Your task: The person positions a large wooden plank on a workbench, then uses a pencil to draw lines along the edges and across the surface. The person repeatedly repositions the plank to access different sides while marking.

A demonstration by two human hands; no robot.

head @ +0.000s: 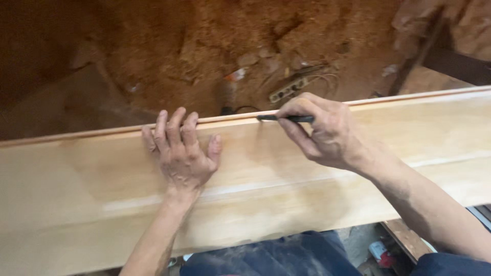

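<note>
A long pale wooden board [286, 189] runs left to right across the view, its far edge moulded. The left hand [181, 153] lies flat on it, fingers spread wide. The right hand [322, 133] pinches a dark pencil [286, 118] against the far edge. Beyond lies reddish dirt floor [204, 46] with a power strip [289, 89].

**Dirt floor littered with scraps**

Beyond the work lies a reddish-brown earthen floor [215, 46], uneven and strewn with stones and debris. A pale power strip [289, 88] with thin cables rests on the dirt. At upper right, a dark beam [455, 64] crosses the corner. The left side sinks into shadow; light is soft.
</note>
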